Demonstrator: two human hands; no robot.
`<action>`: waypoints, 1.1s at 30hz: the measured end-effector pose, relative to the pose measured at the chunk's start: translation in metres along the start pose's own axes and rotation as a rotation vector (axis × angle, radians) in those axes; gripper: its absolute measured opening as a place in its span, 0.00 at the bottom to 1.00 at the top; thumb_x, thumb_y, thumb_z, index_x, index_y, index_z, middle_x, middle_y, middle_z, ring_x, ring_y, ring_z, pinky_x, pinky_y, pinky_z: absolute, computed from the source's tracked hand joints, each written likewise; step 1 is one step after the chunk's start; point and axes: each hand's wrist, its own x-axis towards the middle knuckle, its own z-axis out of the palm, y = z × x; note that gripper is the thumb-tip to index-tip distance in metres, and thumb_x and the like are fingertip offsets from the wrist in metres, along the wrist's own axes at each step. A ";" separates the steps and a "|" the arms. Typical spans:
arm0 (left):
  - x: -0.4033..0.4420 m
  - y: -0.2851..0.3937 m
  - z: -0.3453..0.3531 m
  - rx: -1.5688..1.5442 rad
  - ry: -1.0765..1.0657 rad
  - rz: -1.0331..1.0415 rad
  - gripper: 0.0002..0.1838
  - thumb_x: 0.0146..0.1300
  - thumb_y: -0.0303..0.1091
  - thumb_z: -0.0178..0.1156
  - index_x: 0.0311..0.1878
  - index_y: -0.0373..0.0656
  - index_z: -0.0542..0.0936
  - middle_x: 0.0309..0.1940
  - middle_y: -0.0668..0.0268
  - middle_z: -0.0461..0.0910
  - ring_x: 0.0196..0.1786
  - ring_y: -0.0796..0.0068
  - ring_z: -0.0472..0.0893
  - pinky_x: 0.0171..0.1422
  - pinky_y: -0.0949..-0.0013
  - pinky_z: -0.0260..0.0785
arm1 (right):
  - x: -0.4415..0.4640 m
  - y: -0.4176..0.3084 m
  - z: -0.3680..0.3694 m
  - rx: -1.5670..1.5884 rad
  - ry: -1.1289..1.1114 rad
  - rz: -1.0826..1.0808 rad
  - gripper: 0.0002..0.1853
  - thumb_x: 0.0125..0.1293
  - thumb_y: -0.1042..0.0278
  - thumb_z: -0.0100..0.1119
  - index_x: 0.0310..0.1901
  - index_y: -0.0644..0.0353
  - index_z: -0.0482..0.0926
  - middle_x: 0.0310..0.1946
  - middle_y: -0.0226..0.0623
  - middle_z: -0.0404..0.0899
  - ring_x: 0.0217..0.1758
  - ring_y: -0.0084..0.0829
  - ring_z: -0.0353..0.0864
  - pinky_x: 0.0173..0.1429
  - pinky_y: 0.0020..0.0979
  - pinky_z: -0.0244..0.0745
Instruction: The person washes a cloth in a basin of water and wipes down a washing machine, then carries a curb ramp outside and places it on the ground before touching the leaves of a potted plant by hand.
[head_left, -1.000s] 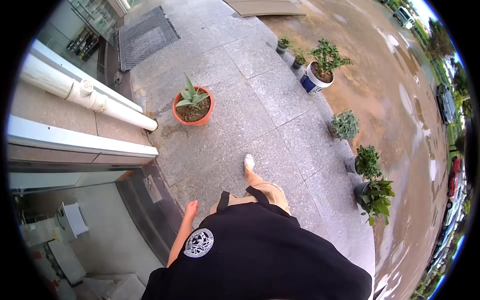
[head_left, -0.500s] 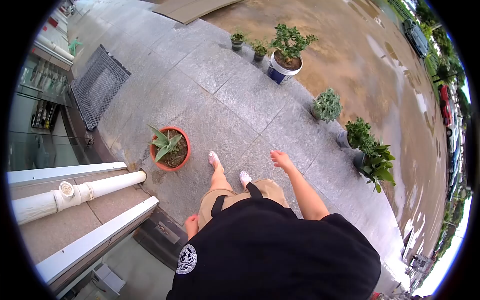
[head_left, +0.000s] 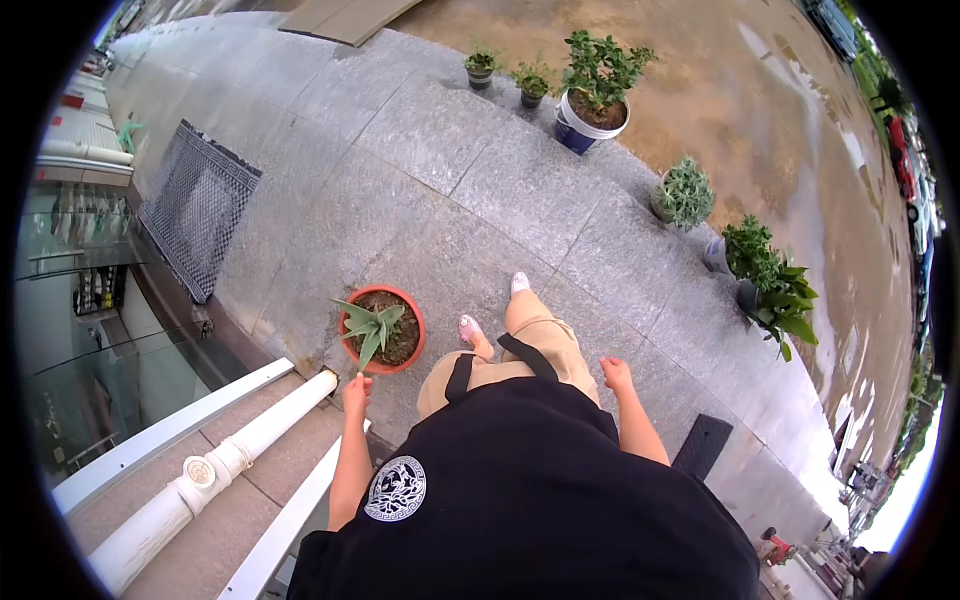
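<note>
My left hand [head_left: 356,392] hangs at my left side, fingers loosely bent, with nothing visible in it. Just beyond its fingertips is a leaf tip of an aloe-like plant [head_left: 372,326]; whether they touch I cannot tell. That plant grows from soil in a round orange pot [head_left: 420,345] on the paving. On the other side, my right hand [head_left: 616,374] hangs over the grey paving, its fingers slightly curled and empty. My feet, in light patterned shoes [head_left: 519,283], are in mid-stride, right foot forward.
Several potted plants line the right edge of the paving, including a shrub in a white and blue bucket [head_left: 592,122] and a grey-green plant [head_left: 686,192]. Muddy wet ground [head_left: 760,120] lies beyond. A dark mat [head_left: 203,205] and white pipe [head_left: 215,465] are at left.
I have walked forward, so the orange pot is now closer to my left side. My left hand has swung forward, my right hand back, and my right foot has stepped ahead.
</note>
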 end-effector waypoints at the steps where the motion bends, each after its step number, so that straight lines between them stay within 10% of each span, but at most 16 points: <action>1: 0.011 0.013 -0.003 0.050 -0.005 -0.001 0.18 0.62 0.50 0.50 0.35 0.47 0.80 0.32 0.70 0.81 0.29 0.79 0.76 0.28 0.72 0.66 | -0.001 -0.003 0.003 0.017 -0.019 0.049 0.19 0.55 0.52 0.59 0.38 0.62 0.80 0.21 0.33 0.75 0.25 0.28 0.75 0.26 0.31 0.72; 11: 0.059 0.168 0.083 -0.015 -0.139 -0.009 0.11 0.59 0.40 0.57 0.41 0.47 0.78 0.34 0.73 0.79 0.35 0.78 0.76 0.36 0.69 0.68 | 0.091 -0.134 -0.024 0.070 -0.088 0.291 0.20 0.50 0.56 0.63 0.41 0.63 0.80 0.33 0.40 0.79 0.32 0.32 0.78 0.32 0.35 0.77; 17: 0.072 0.273 0.113 0.032 -0.179 0.098 0.11 0.59 0.37 0.58 0.44 0.45 0.78 0.34 0.72 0.78 0.36 0.80 0.74 0.35 0.73 0.67 | 0.203 -0.321 -0.085 0.110 0.126 -0.133 0.17 0.54 0.57 0.61 0.42 0.60 0.80 0.29 0.32 0.80 0.27 0.23 0.75 0.30 0.26 0.70; 19: 0.085 0.295 0.112 0.011 -0.172 0.119 0.11 0.59 0.36 0.58 0.44 0.44 0.78 0.33 0.71 0.78 0.35 0.80 0.74 0.35 0.74 0.67 | 0.210 -0.394 -0.107 0.175 0.119 -0.152 0.19 0.55 0.55 0.57 0.43 0.60 0.79 0.37 0.41 0.81 0.44 0.34 0.79 0.49 0.31 0.70; 23: 0.127 0.319 0.103 -0.048 -0.175 0.043 0.11 0.59 0.36 0.58 0.43 0.43 0.78 0.31 0.71 0.78 0.32 0.81 0.74 0.33 0.76 0.67 | 0.235 -0.470 -0.106 0.236 0.146 -0.222 0.19 0.56 0.56 0.57 0.43 0.61 0.79 0.38 0.42 0.81 0.44 0.33 0.79 0.49 0.30 0.70; 26: 0.174 0.320 0.088 -0.057 -0.236 0.032 0.11 0.58 0.36 0.58 0.42 0.41 0.78 0.29 0.71 0.77 0.30 0.82 0.74 0.30 0.76 0.66 | 0.263 -0.465 -0.063 0.220 0.197 -0.247 0.17 0.56 0.58 0.59 0.43 0.61 0.79 0.28 0.30 0.79 0.26 0.21 0.72 0.31 0.24 0.69; 33: 0.269 0.441 -0.005 0.220 -0.217 0.009 0.13 0.58 0.39 0.58 0.44 0.45 0.78 0.34 0.70 0.78 0.38 0.77 0.75 0.36 0.69 0.69 | 0.220 -0.437 0.070 0.101 0.004 0.213 0.19 0.52 0.56 0.62 0.41 0.60 0.80 0.29 0.35 0.79 0.27 0.28 0.77 0.28 0.29 0.75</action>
